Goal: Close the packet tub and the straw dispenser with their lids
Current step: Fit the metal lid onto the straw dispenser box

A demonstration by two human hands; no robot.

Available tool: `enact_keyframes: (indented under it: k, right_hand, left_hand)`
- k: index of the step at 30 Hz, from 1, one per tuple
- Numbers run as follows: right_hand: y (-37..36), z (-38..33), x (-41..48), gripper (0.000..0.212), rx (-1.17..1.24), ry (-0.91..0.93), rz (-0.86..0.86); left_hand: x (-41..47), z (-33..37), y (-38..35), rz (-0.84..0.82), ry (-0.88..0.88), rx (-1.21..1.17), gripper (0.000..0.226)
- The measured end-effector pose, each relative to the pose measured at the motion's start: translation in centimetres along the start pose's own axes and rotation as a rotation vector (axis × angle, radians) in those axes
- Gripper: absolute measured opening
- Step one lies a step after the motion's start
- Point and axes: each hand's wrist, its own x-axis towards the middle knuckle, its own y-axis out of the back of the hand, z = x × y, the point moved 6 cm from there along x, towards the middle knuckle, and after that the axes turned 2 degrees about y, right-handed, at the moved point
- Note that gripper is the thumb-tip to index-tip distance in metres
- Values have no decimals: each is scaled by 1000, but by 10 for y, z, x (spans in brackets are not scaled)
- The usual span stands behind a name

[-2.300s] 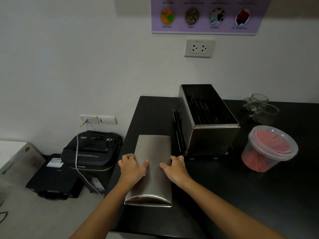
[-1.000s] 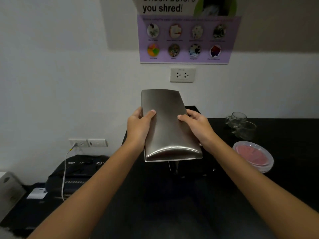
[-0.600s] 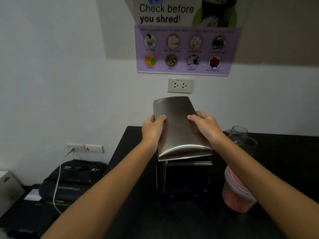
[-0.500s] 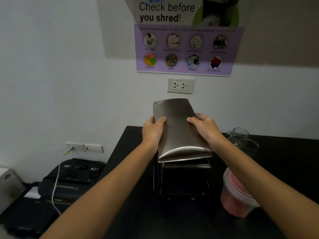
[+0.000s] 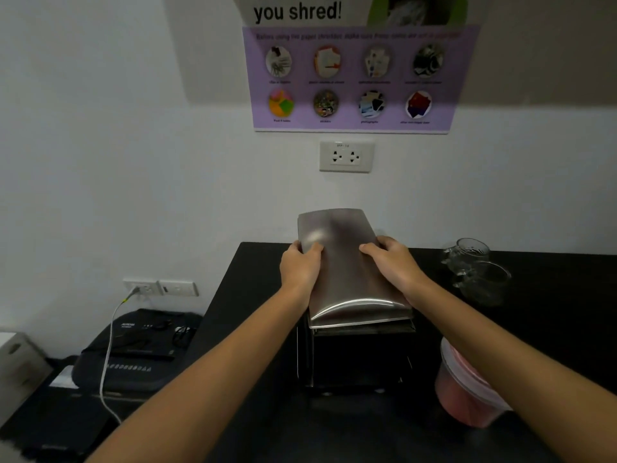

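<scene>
A curved steel lid [image 5: 347, 269] sits over the top of the steel straw dispenser [image 5: 357, 359], its front edge just above the box's rim. My left hand [image 5: 298, 270] grips the lid's left side and my right hand [image 5: 394, 264] grips its right side. The dispenser's opening is hidden under the lid. To the right stands the clear packet tub [image 5: 464, 396] with pink packets inside and a clear lid on it, partly behind my right forearm.
Everything stands on a black counter [image 5: 551, 329] against a white wall. Two glass cups [image 5: 477, 269] stand at the back right. Left of the counter, lower down, a black shredder [image 5: 133, 352] with a white cable. A wall socket [image 5: 345, 157] hangs above the dispenser.
Both hands lifted the steel lid off the counter, carried it right over the dispenser and lowered it onto the box's top. The tub has not moved.
</scene>
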Motion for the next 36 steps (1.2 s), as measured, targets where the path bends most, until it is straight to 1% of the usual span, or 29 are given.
enact_keyframes:
  k: [4, 7, 11, 15, 19, 22, 25, 30, 36]
  right_hand:
    - [-4, 6, 3, 47, -12, -35, 14]
    - [-4, 8, 4, 45, -36, -33, 31]
    - [-1, 11, 3, 41, -48, -45, 29]
    - [1, 18, 0, 41, -36, -63, 26]
    - [1, 21, -2, 44, -26, -86, 26]
    - [1, 21, -1, 43, -25, -85, 28]
    - [1, 22, -2, 43, -28, -83, 29]
    - [1, 24, -1, 48, -39, -93, 24]
    - [1, 23, -2, 50, -88, -61, 39]
  left_hand:
    - [5, -3, -2, -25, 12, 19, 20]
    - [8, -7, -4, -39, 31, 7, 17]
    - [6, -15, -8, -48, 51, -14, 26]
    - [6, -18, -12, -65, 41, -6, 14]
    - [7, -18, -14, -74, 38, 17, 23]
    - [6, -17, -14, -73, 36, 32, 21]
    - [7, -16, -14, -67, 26, 62, 26]
    - [5, -14, -15, -68, 22, 99, 30]
    - [4, -13, -15, -60, 11, 112, 32]
